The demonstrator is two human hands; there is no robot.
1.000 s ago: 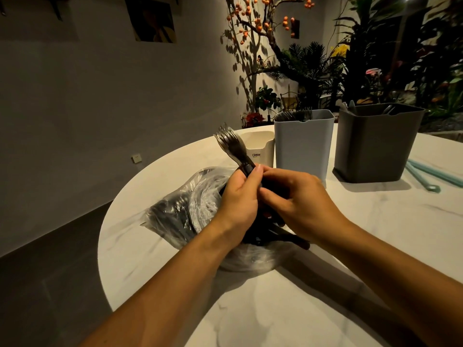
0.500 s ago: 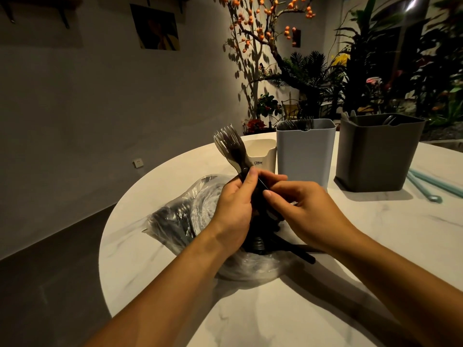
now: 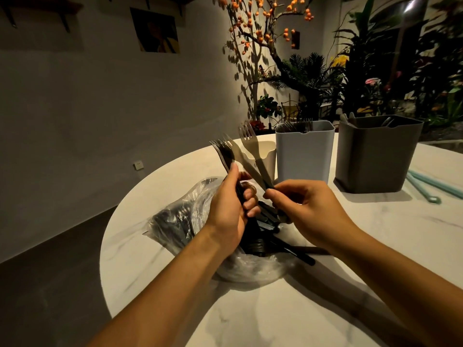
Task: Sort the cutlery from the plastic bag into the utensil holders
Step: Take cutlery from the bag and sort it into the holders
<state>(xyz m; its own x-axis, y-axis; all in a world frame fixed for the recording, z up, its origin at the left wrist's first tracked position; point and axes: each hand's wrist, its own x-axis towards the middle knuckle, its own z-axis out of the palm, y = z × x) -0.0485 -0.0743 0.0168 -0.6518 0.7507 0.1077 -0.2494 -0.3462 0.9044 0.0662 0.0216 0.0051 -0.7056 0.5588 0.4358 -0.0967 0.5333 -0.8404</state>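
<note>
Head view: my left hand (image 3: 231, 209) grips a bunch of forks (image 3: 225, 152), my right hand (image 3: 307, 211) pinches one fork (image 3: 250, 144), above the plastic bag (image 3: 180, 221) on the round marble surface (image 3: 275, 309). White holder (image 3: 304, 152), grey holder (image 3: 375, 154) behind; plants (image 3: 313, 71), dim wall (image 3: 75, 108).

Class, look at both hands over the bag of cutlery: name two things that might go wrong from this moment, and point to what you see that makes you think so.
1. The left hand grips a bunch of forks while the right hand pinches one fork by its handle only; tugging it free may loosen the bunch and spill some.
2. Loose black cutlery pokes out of the plastic bag, so a nudge from either wrist might scatter it over the table.
</note>
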